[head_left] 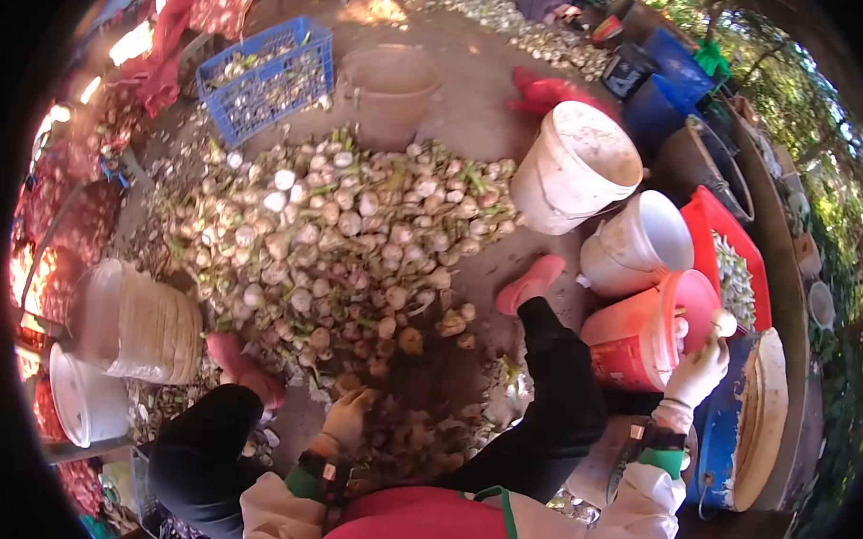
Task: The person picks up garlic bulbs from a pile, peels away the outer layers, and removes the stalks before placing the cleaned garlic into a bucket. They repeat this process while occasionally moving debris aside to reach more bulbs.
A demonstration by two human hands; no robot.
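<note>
A very large heap of garlic bulbs [338,228] is still lying on the ground [476,90] in front of the seated person, most of them with stalks and roots on, so I am judging that the greater part of the work is remaining. Toward the far left corner of the ground a blue crate [267,78] is standing with bulbs inside, and a brown bucket [390,92] is just beside it. On the right edge of the heap two white buckets, the big one [578,165] and the smaller one [641,244], are waiting; their content I cannot tell. Nearer to the person, an orange bucket [643,334] is tilting toward the right hand [699,372], and behind it a red tray [713,232] is already holding some cleaned pieces, so a small part seems done. The gloved right hand is closing around one single bulb [724,322], holding it just at the mouth of the orange bucket. The gloved left hand [347,417] is resting low between the knees, fingers curled onto the trimmed bulbs and peel [407,430] at the near edge of the heap; whether it is gripping one, I cannot tell.
</note>
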